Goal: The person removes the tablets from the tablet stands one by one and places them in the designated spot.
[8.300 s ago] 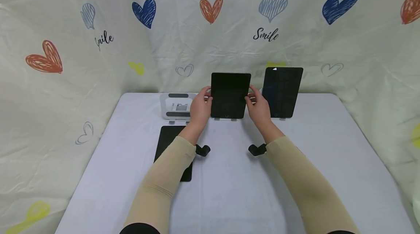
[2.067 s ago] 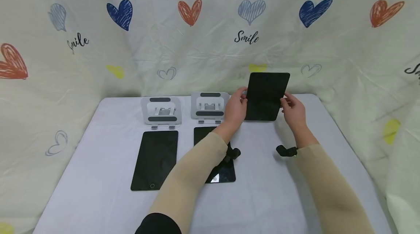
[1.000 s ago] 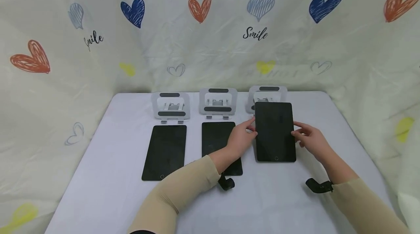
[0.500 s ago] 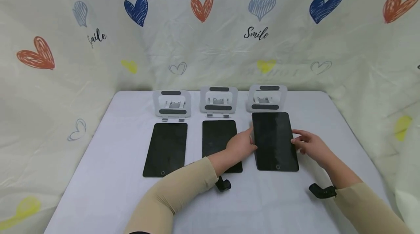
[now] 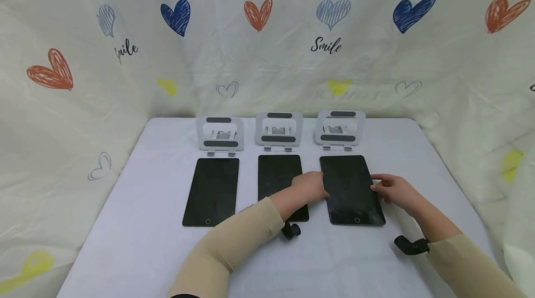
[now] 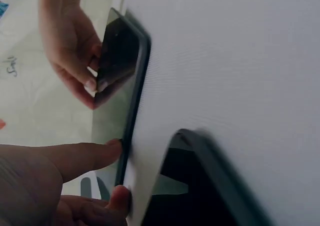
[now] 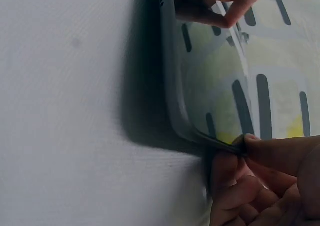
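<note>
A black tablet (image 5: 351, 191) is held nearly flat, low over the white table at the right. My left hand (image 5: 309, 186) pinches its left edge; in the left wrist view the thumb lies on the rim of the tablet (image 6: 117, 51). On the opposite edge, my right hand (image 5: 394, 191) pinches the rim between thumb and fingers. The right wrist view shows a dark shadow beside the tablet's edge (image 7: 172, 86). Two more tablets lie on the table: one at the left (image 5: 211, 191), and a middle one (image 5: 277, 172) partly covered by my left arm.
Three grey-white tablet stands, left (image 5: 220, 144), middle (image 5: 278, 139) and right (image 5: 337, 138), stand in a row along the back, one behind each tablet. A white cloth covers the table (image 5: 133, 223). Behind hangs a curtain (image 5: 288, 66) printed with hearts.
Both hands have brought the right tablet off its stand, toward me and down, tilting it from upright to nearly flat. Earlier, the left and middle tablets came to lie before their stands.
</note>
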Tool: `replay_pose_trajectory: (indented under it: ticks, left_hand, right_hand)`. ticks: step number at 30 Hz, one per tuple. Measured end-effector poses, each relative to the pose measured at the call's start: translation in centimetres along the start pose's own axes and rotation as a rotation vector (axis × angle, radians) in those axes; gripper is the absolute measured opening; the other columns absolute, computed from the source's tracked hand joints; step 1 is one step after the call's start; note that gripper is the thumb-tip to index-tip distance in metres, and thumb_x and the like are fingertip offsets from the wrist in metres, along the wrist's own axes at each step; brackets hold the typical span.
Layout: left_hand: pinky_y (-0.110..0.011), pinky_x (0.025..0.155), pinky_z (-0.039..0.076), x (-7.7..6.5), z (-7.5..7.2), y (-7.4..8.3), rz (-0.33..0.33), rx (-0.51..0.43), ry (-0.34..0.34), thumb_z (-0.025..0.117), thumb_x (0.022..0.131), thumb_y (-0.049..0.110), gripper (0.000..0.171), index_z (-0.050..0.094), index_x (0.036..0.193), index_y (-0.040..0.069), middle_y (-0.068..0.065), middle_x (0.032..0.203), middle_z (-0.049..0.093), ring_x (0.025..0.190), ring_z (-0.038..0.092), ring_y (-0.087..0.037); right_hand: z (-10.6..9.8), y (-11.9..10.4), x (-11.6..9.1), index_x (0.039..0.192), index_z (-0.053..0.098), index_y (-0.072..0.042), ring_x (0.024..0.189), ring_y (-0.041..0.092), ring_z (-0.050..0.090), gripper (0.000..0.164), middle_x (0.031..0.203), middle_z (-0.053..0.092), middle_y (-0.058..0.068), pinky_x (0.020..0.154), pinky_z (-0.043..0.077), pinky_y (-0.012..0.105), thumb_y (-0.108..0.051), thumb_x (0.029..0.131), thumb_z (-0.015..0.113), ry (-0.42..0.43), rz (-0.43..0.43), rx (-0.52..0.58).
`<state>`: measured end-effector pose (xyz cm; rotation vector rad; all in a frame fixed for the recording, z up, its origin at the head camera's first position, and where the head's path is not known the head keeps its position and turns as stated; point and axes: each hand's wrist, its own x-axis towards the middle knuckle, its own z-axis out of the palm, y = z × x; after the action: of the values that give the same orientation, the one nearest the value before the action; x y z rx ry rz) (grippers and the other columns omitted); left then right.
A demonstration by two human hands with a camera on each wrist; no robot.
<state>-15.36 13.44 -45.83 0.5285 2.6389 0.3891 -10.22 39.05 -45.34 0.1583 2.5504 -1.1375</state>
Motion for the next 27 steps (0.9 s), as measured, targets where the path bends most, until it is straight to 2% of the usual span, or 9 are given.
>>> replay_pose_trajectory:
  ticks: [4,8,14,18,22,27]
  left_hand:
    - [-0.034,0.058,0.048,0.1,-0.4,0.2,-0.003,0.043,-0.011,0.075,0.085,0.043,0.034,0.071,0.108,0.018,0.006,0.101,0.068,0.072,0.057,-0.011]
    - [-0.033,0.056,0.046,0.5,-0.4,0.4,-0.027,0.051,-0.017,0.075,0.085,0.043,0.031,0.071,0.103,0.018,0.007,0.094,0.066,0.067,0.054,-0.011]
    - [-0.033,0.059,0.048,0.9,-0.1,0.6,-0.061,0.047,-0.019,0.076,0.085,0.045,0.032,0.072,0.105,0.019,0.007,0.097,0.067,0.069,0.055,-0.010]
    - [-0.033,0.060,0.049,1.0,0.4,0.8,-0.053,0.046,-0.004,0.074,0.086,0.046,0.033,0.071,0.107,0.021,0.008,0.102,0.068,0.069,0.055,-0.009]
    - [-0.031,0.059,0.048,0.7,0.8,0.6,-0.020,0.026,0.032,0.069,0.089,0.049,0.034,0.071,0.112,0.023,0.010,0.106,0.068,0.073,0.058,-0.007]
    - [-0.027,0.070,0.052,-0.2,0.7,-0.5,0.070,0.043,0.105,0.063,0.093,0.052,0.046,0.063,0.133,0.030,0.014,0.121,0.066,0.099,0.063,-0.003]
  right_hand:
    - [0.1,-0.2,0.4,0.140,0.042,0.014,0.072,0.020,0.054,0.051,0.089,0.062,0.011,0.060,0.047,0.034,-0.016,0.101,0.057,0.004,0.010,-0.008]
    - [0.1,-0.6,0.9,0.137,0.045,0.015,0.073,0.021,0.057,0.050,0.093,0.064,0.017,0.060,0.050,0.035,-0.012,0.098,0.060,0.019,0.032,-0.044]
    - [-0.3,-1.2,1.7,0.135,0.048,0.014,0.068,0.020,0.057,0.047,0.085,0.063,0.014,0.060,0.051,0.035,-0.010,0.096,0.060,0.021,0.067,-0.109]
    - [-0.6,-1.0,1.9,0.134,0.048,0.013,0.066,0.019,0.059,0.046,0.087,0.063,0.016,0.060,0.051,0.035,-0.009,0.095,0.060,0.012,0.091,-0.140]
    - [-0.9,-0.7,1.6,0.134,0.047,0.013,0.068,0.020,0.061,0.048,0.098,0.063,0.024,0.061,0.053,0.035,-0.010,0.095,0.061,0.027,0.115,-0.161]
    - [-1.3,-0.6,1.1,0.134,0.045,0.013,0.071,0.020,0.062,0.049,0.106,0.061,0.031,0.062,0.053,0.035,-0.013,0.096,0.061,0.063,0.120,-0.205]
